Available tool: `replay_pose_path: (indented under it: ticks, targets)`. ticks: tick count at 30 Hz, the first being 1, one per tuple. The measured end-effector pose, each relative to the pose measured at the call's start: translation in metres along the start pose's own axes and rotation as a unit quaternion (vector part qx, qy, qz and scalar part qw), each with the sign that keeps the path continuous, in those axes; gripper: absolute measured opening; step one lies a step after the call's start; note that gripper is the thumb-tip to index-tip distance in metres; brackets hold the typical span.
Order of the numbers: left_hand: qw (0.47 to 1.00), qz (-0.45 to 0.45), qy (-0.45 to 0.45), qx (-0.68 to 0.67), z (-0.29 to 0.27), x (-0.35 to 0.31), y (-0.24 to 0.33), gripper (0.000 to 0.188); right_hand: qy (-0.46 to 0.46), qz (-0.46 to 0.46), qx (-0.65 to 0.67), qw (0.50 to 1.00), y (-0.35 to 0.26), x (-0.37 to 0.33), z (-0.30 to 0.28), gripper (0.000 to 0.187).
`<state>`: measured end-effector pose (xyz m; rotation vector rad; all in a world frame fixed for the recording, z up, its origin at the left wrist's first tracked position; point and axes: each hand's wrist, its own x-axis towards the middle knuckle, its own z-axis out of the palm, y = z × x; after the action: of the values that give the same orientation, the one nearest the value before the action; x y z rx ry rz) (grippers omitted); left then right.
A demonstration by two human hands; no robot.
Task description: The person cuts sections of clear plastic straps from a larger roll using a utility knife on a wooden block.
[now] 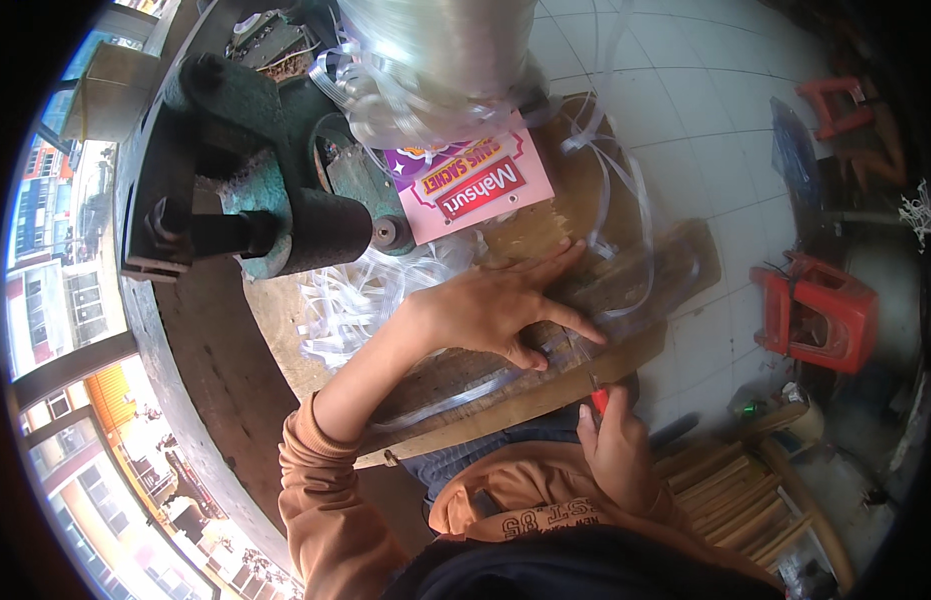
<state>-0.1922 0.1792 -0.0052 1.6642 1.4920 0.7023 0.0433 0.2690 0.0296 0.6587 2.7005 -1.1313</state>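
Note:
My left hand [490,308] is spread over the worn wooden board [425,385], palm down, fingers apart. Its thumb and index fingertip rest near a clear plastic strip [475,393] that runs along the board. In my right hand [617,445], closed at the board's near edge, is a small red-handled tool [599,400]. A thin tip points from it toward the board; its exact kind is hard to make out. Beyond the left hand lies a pink and purple printed card [475,190] with small holes. A heap of clear plastic strips [350,300] sits beside my left wrist.
A green, worn metal press [275,190] stands at the left of the bench. Behind the card rises a large bundle of clear plastic ribbon [440,60]. Loose ribbon [635,190] trails over the bench's right side. Red stools [820,310] stand on the tiled floor.

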Motion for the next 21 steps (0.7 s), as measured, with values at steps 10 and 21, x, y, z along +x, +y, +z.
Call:
replay_pose_path:
  ticks: [10,21]
  targets:
    - [1.000,-0.010,-0.006,-0.008,0.000,-0.001,0.000,0.063,-0.013,0.024,-0.035,0.999,-0.011,0.002,0.001,0.031]
    - [0.998,-0.012,-0.046,0.028,-0.002,0.002,0.005,0.057,0.009,0.028,-0.103,0.994,-0.013,0.003,0.008,0.025]
